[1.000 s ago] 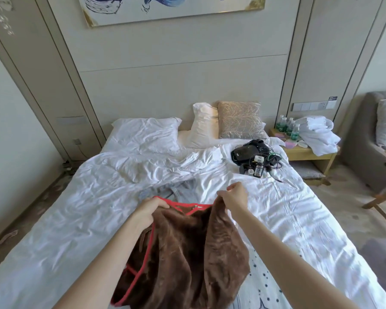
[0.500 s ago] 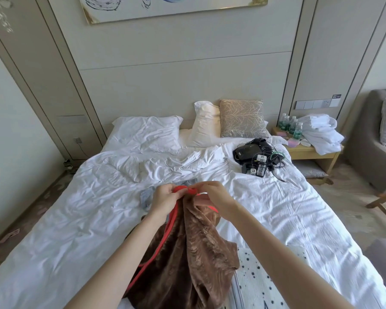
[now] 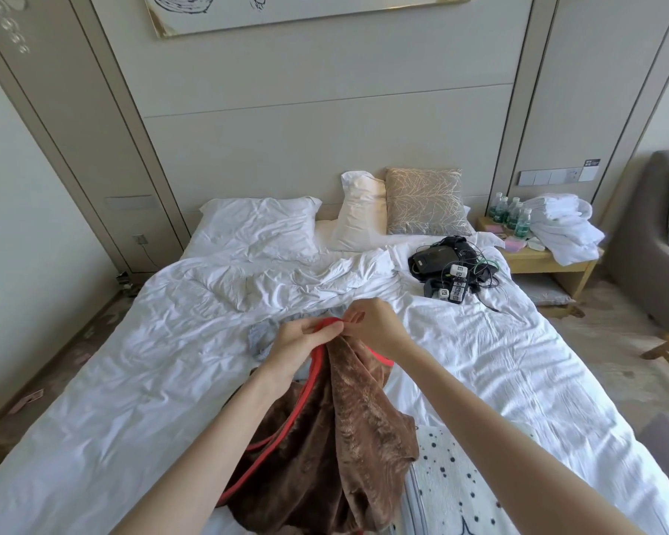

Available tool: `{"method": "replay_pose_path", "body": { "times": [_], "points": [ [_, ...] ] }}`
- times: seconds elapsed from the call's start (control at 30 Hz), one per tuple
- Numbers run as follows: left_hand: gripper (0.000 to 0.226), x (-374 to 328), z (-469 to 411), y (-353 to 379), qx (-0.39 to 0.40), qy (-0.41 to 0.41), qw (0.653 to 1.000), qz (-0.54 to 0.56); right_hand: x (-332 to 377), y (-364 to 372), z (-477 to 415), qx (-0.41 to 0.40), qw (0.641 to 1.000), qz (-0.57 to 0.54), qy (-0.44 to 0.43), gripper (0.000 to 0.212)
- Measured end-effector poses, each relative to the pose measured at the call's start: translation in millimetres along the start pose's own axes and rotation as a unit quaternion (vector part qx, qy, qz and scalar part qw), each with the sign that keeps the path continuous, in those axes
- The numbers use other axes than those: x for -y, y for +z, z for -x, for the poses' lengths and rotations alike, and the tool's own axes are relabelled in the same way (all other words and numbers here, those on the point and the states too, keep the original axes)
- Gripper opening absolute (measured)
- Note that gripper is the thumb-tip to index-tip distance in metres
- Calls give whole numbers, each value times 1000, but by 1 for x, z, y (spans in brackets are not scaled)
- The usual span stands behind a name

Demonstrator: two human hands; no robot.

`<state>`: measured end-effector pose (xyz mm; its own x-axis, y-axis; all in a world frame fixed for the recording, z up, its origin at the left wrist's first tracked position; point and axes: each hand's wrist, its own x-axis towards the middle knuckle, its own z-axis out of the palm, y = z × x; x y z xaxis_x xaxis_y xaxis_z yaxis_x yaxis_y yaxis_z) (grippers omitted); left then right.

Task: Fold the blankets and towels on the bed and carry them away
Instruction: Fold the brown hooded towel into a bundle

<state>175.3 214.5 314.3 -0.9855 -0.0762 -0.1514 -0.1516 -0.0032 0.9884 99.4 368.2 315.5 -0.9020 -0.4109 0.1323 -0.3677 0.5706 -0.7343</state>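
A brown fleece blanket [image 3: 337, 449] with a red trim hangs over the white bed [image 3: 124, 399] in front of me. My left hand [image 3: 298, 341] and my right hand [image 3: 375, 328] pinch its red top edge together, fingertips almost touching. The cloth droops in folds below them to the bed's near edge. A grey-blue cloth [image 3: 265, 335] lies crumpled on the duvet just behind my left hand. A white blanket with dark dots [image 3: 452, 484] lies flat at the near right, partly under the brown one.
Black electronics with cables [image 3: 450, 266] lie on the bed's far right. Pillows [image 3: 263, 225] line the headboard. A wooden nightstand [image 3: 545, 260] holds water bottles [image 3: 512, 214] and white towels [image 3: 562, 225]. A grey sofa [image 3: 653, 241] stands at the right, floor on both sides.
My hands were apart, stretching the red edge wide. They have come together at the middle, bringing the two corners to meet, and the blanket now hangs doubled and narrower.
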Motion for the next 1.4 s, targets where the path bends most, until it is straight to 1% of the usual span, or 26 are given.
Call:
{"method": "replay_pose_path", "body": {
  "times": [0.1, 0.2, 0.33, 0.4, 0.47, 0.6, 0.7, 0.77, 0.8, 0.87, 0.97, 1.1, 1.17, 1.27, 1.37, 1.4],
  "points": [
    [31, -7, 4, -8, -14, 26, 999, -25, 2, 1, -7, -1, 1000, -12, -4, 24],
    [32, -11, 8, -16, -41, 36, 997, -50, 5, 5, -14, 19, 998, -58, -4, 28],
    [21, -16, 17, -20, -55, 46, 997, -30, 13, 13, -18, 12, 998, -68, -5, 30],
    [22, -18, 21, -23, -83, 61, 994, -36, 20, 14, -19, 14, 998, -66, -13, 30],
    [18, -20, 23, -26, -103, 67, 991, -46, 25, 15, -19, 18, 997, -72, -22, 34],
    [20, -25, 28, -34, -73, 67, 995, -30, 31, 17, -17, 17, 992, -120, -28, 40],
    [22, -28, 29, -40, -65, 82, 994, -22, 32, 14, -13, 50, 978, -198, -30, 41],
    [22, -29, 30, -42, -87, 84, 993, -2, 27, 13, -12, 90, 964, -247, -36, 38],
    [22, -29, 30, -44, -110, 84, 990, 3, 22, 13, -12, 107, 961, -251, -38, 35],
    [24, -29, 29, -47, -157, 91, 983, -12, 9, 17, -12, 121, 969, -210, -39, 29],
    [29, -30, 28, -56, -221, 105, 969, -45, -20, 28, -7, 117, 991, -63, -27, 24],
    [33, -33, 29, -75, -306, 117, 943, -53, -66, 29, 11, 118, 992, 48, 19, 19],
    [33, -35, 30, -86, -335, 121, 933, -57, -81, 26, 17, 116, 985, 126, 13, 16],
    [36, -36, 34, -98, -363, 129, 918, -88, -88, 22, 23, 67, 972, 224, -18, 15],
    [39, -35, 41, -104, -393, 138, 899, -138, -88, 21, 25, 11, 938, 340, -61, 17],
    [40, -36, 44, -105, -407, 142, 890, -149, -86, 20, 24, -4, 929, 363, -68, 17]
  ]
}}
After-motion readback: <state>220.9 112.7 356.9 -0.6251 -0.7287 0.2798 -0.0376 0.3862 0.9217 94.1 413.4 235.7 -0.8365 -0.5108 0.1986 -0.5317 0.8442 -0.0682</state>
